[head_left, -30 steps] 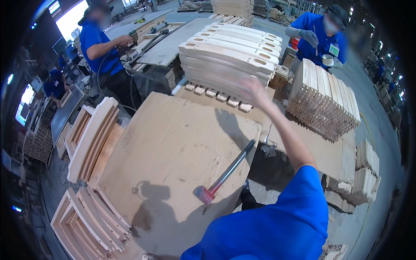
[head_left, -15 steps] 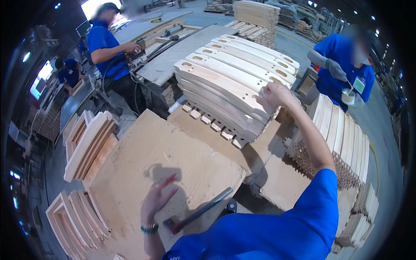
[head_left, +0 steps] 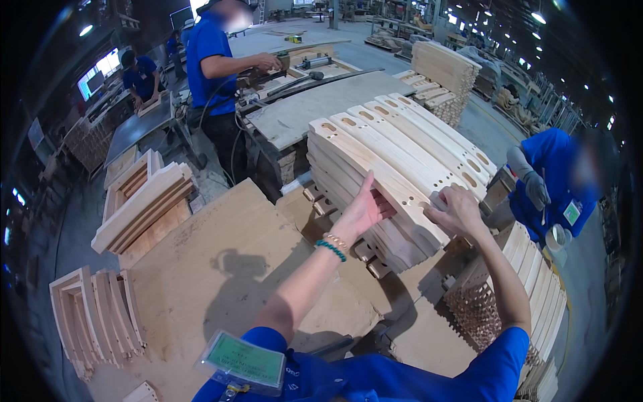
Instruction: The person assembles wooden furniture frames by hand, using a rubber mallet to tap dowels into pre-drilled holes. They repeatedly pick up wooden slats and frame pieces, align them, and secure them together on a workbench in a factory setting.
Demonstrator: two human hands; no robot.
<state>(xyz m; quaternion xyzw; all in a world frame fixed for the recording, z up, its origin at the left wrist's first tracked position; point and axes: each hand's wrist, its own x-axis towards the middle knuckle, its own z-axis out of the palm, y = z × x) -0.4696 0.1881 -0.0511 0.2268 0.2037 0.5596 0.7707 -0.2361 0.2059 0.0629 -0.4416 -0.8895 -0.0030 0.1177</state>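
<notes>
Both hands are now on the stack of slats: left hand has come up off the workbench, fingers open flat against the top slat's side; right hand curls over its near end.

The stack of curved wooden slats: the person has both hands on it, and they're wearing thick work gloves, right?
Not quite. Both hands are on the stack of slats, but the left hand and right hand are bare, with only a beaded bracelet on the left wrist. The head view shows this.
</notes>
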